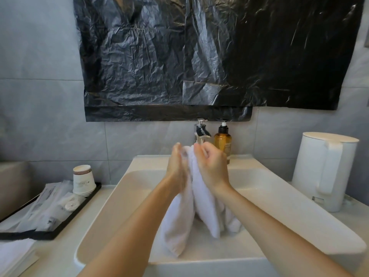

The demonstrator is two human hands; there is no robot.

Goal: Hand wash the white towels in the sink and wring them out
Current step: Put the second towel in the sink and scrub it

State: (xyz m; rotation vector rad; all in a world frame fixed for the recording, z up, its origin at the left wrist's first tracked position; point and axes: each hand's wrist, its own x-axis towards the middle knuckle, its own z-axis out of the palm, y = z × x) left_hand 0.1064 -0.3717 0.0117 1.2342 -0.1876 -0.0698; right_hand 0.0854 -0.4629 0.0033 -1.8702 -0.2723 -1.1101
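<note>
White towel [201, 206] hangs over the middle of the sink [123, 196], its lower folds resting in the basin. The left hand [176, 166] and right hand [211, 166] curl round its bunched top, close together in front of the faucet [201, 130], as if scrubbing. Washing looks underway; no twist shows, so wringing is left. Folded white cloth [14, 254] at the table's near left corner may be waiting its turn.

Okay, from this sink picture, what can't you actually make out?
Head view only:
1. Sink drain: hidden under the white towel and forearms.
2. Left hand grip: motion-blurred.
3. Whether the faucet runs: its outlet sits behind the right hand.
4. Bottle label: too small, partly covered by that hand.
5. Wall behind the black plastic sheet: covered.
</note>
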